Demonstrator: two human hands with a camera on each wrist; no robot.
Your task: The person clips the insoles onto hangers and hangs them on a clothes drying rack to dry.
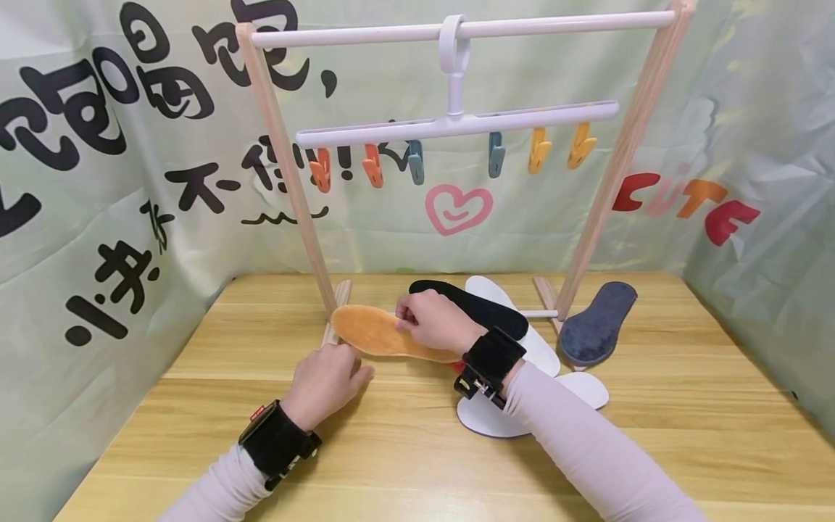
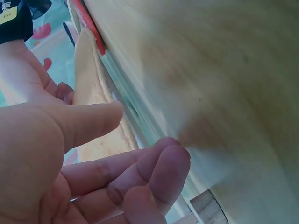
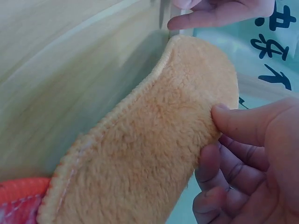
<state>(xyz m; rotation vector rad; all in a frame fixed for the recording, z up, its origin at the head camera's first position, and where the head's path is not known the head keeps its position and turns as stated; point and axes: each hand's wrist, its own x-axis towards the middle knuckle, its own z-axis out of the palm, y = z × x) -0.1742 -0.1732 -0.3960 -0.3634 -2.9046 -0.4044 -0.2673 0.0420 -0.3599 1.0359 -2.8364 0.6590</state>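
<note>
Right hand [image 3: 261, 154] pinching a fluffy tan insole [image 3: 149, 121]

At four o'clock the right hand is holding the insole by its edge, the thumb pressing on the plush face and the other fingers curling at the rim. The insole is slanting from one o'clock to seven, where it is running out of view. At one o'clock the left hand [image 3: 224, 11] is extending a finger just beside its rounded end. Wooden bench [image 3: 70, 60] is filling ten o'clock, a red stitched piece [image 3: 21, 200] is showing at eight, and dark-lettered cloth [image 3: 243, 42] is hanging at two.
</note>
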